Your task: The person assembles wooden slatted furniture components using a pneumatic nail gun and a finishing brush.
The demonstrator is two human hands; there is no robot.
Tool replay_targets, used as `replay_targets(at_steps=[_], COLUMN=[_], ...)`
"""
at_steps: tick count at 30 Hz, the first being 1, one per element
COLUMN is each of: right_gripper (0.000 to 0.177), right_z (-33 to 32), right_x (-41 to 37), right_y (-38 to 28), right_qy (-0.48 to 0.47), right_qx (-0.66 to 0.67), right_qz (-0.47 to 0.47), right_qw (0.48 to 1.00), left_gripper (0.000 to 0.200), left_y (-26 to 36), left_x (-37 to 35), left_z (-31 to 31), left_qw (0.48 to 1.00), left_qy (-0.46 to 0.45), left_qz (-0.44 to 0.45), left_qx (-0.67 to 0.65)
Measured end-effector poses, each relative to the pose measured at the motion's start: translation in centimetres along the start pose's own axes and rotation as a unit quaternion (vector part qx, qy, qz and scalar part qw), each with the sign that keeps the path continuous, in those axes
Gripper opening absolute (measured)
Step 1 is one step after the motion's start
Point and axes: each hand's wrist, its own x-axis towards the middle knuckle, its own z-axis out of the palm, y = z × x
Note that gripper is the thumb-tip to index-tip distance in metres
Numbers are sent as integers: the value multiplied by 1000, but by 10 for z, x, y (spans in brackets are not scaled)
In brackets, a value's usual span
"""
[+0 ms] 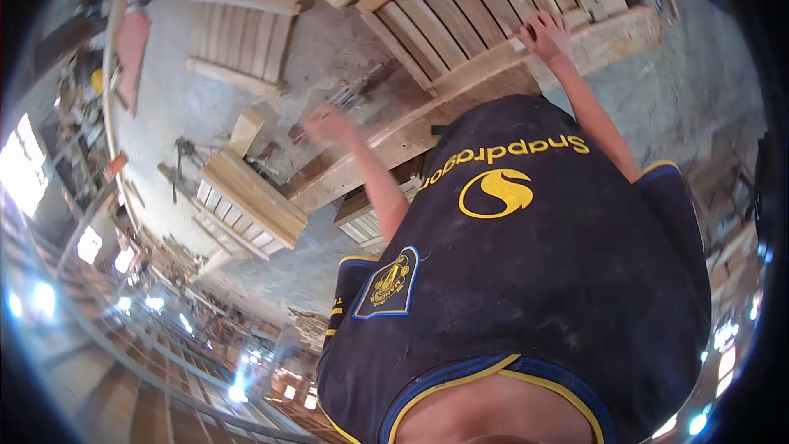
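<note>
Head view: nearest, the dark shirt (pixel 534 263) fills the lower right of the frame and hides part of the bench (pixel 370 166). Beyond it, the right hand (pixel 546 35) touches the near rail of the slatted panel (pixel 460 12), its fingers bent; whether they grip cannot be told. The panel lies on the bench at upper centre, its far end cut off by the top edge. The left hand (pixel 330 126) is blurred over the bench, left of the panel; how far open its fingers are, or whether they hold anything, cannot be told. Small items near it are too smeared to name. At centre left a stack of boards (pixel 255 197) stands by the bench. Farther, a second panel (pixel 238 37) lies at upper left.
</note>
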Motion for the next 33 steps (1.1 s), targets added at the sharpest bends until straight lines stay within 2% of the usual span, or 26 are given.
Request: replay_targets(at_steps=[1,2,4,5,6,8,9,11,12,14,15,16,17,18,19,21,22,24,26,27,28,29,30,31,32,33], right_gripper=[16,17,18,18,17,16,16,18,18,18,19,15,15,18,22,26,32,36,29,23,18,22,22,22,20,18], right_z=[0,4,7,5,4,7,7,9,15,10,7,-1,2,5,3,23,25,22,7,8,-5,4,-8,-21,-28,-37], right_x=[-1,-1,-2,-1,1,-2,-8,-3,-2,-5,-2,2,3,1,1,-3,-5,-10,-4,4,24,45,83,129,187,248], right_y=[0,3,7,6,5,6,3,9,13,11,7,-2,-1,1,2,8,12,9,1,4,1,3,-9,-8,-6,-9], right_qy=[22,43,46,40,45,50,45,4,23,-7,-27,33,28,-35,-97,-69,-67,-46,-40,-51,-59,-42,36,30,95,159], right_qx=[-9,-18,-25,-31,-36,-28,-26,-38,-34,-42,-50,-42,-39,-37,-38,-79,-68,-3,41,50,134,178,283,274,287,302], right_qz=[-12,-27,-38,-35,-38,-44,-47,-24,-33,-18,-6,-42,-41,-6,29,52,43,52,59,67,112,223,319,298,209,121], right_qw=[1000,999,998,998,998,997,998,999,999,999,998,998,998,999,994,993,994,998,997,995,983,957,904,914,930,932], left_gripper=[39,47,47,50,50,63,63,73,79,65,56,47,39,31,31,34,38,43,36,33,29,26,23,24,26,30], left_y=[-52,-31,-63,-124,-127,-133,-140,-140,-89,-31,-23,1,26,59,59,84,80,60,83,98,120,151,181,215,235,269], left_x=[26,42,69,100,112,125,121,109,86,60,52,41,29,14,14,17,15,22,28,33,37,49,67,92,121,148], left_z=[13,-15,-14,15,22,13,0,-18,-44,-80,-71,-55,-38,-36,-40,-16,-12,6,-3,-4,5,22,36,53,88,119], left_qw=[996,948,860,781,780,663,663,522,623,684,782,826,838,843,841,812,827,795,769,795,815,845,872,896,892,903], left_qy=[68,3,-54,-115,-119,-36,-32,18,4,-218,-364,-439,-481,-473,-477,-526,-509,-546,-600,-563,-523,-465,-411,-360,-284,-227], left_qz=[-58,-296,-405,-448,-451,-612,-614,-465,-378,-244,-92,18,150,231,230,251,237,266,218,217,209,212,207,223,273,236], left_qx=[21,-120,-304,-420,-417,-430,-427,-715,-685,-652,-497,-352,-208,-108,-109,-39,-25,-1,-2,-70,-137,-158,-170,-138,-221,-279])
